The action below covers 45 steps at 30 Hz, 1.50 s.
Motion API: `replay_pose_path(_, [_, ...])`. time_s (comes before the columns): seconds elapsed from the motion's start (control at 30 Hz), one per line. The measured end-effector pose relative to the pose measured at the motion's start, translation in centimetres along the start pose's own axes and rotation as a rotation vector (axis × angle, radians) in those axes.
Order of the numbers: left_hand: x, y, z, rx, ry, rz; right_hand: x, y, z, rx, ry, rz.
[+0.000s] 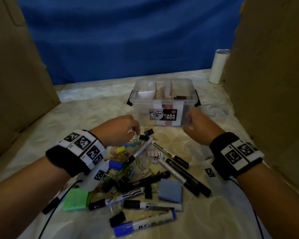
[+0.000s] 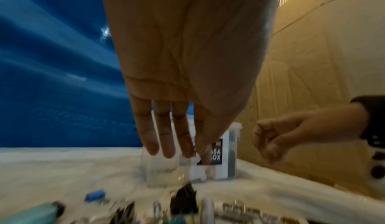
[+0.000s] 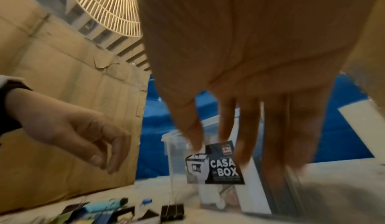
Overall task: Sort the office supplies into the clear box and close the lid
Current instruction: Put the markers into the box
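Clear box (image 1: 164, 94) sits lidless at the far side, ready for loading. Left hand (image 1: 118, 130) hovers with relaxed fingers over the binder clips (image 1: 148, 132); right hand (image 1: 199, 125) hangs loose, holding nothing, beside the box front.

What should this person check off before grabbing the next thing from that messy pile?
1. Clear box open on top: ok, no lid on it.
2. Left hand free: cannot tell; fingers curl over the clips, a grip is not visible.
3. Right hand free: ok, fingers straight, holding nothing.
4. Supplies within reach: ok, markers and binder clips lie just before the box.
5. Room left in the box: ok, dividers stand inside, little else shows.
6. Lid at hand: cannot tell, not in view.
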<state>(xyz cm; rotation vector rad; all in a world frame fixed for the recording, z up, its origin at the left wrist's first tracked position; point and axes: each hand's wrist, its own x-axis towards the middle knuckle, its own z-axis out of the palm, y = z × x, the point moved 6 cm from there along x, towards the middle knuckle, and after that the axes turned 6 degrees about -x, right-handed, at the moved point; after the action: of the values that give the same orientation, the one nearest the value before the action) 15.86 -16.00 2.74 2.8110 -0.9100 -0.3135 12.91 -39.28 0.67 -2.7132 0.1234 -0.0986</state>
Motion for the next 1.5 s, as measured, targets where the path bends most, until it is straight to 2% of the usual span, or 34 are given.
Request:
replay_pose_path(0.07, [0.0, -0.3, 1.8, -0.014, -0.09, -0.003, -1.4, -0.5, 2.6, -0.17, -0.356, -0.002])
replay_pose_path(0.13, [0.3, 0.0, 3.2, 0.024, -0.139, 0.026, -2.8, -0.8, 4.4, -0.308, -0.559, 0.0])
replay_pose_path(0.2, [0.6, 0.5, 4.6, 0.112, -0.19, 0.095, -3.5, -1.3, 5.3, -0.384, -0.623, -0.018])
replay_pose_path(0.33, [1.1, 1.9, 6.4, 0.271, -0.281, 0.199, -4.2, -1.6, 5.6, -0.446, -0.652, -0.019])
replay_pose_path(0.47, [1.6, 2.4, 6.5, 0.444, -0.277, 0.202, -4.7, -1.5, 3.2, -0.356, -0.537, 0.001])
replay_pose_path(0.57, [1.6, 2.3, 6.3, 0.508, -0.229, 0.244, -4.5, -1.9, -0.5, -0.073, -0.338, -0.035])
replay_pose_path(0.67, [1.1, 2.7, 6.5, 0.641, -0.268, 0.387, -3.5, -2.3, -4.0, 0.248, -0.112, -0.053])
replay_pose_path(0.73, [0.3, 3.4, 6.0, 0.698, -0.195, 0.541, -2.7, -2.4, -5.5, 0.401, 0.031, -0.044])
replay_pose_path(0.83, [-0.4, 3.2, 5.7, 0.822, -0.067, 0.699, -1.6, -3.0, -5.3, 0.608, 0.043, 0.019])
replay_pose_path(0.9, [-0.4, 2.9, 5.9, 0.833, -0.085, 0.741, -0.6, -3.7, -4.8, 0.642, 0.057, 0.031])
replay_pose_path(0.97, [-0.4, 2.2, 5.9, 0.788, -0.109, 0.732, 0.6, -4.6, -4.8, 0.668, 0.11, 0.025])
replay_pose_path(1.07, [-0.5, 0.9, 5.1, 0.716, -0.044, 0.682, 3.0, -5.6, -4.7, 0.75, 0.132, 0.114])
replay_pose_path(1.17, [-0.6, -0.1, 2.9, 0.63, 0.093, 0.63, 6.3, -7.4, -4.2, 0.681, -0.01, 0.217])
replay_pose_path(1.27, [-1.0, -1.4, 0.2, 0.535, 0.243, 0.515, 9.4, -9.4, -4.6, 0.471, -0.127, 0.213])
replay_pose_path(1.37, [-1.5, -3.0, -1.8, 0.419, 0.37, 0.362, 11.1, -9.9, -4.6, 0.084, -0.158, 0.166])
replay_pose_path(1.4, [-1.6, -3.4, -2.1, 0.371, 0.389, 0.316, 11.7, -9.5, -4.2, -0.038, -0.174, 0.171])
replay_pose_path(1.5, [-1.9, -4.4, -2.3, 0.27, 0.398, 0.202, 13.0, -8.5, -2.8, -0.148, -0.219, 0.195])
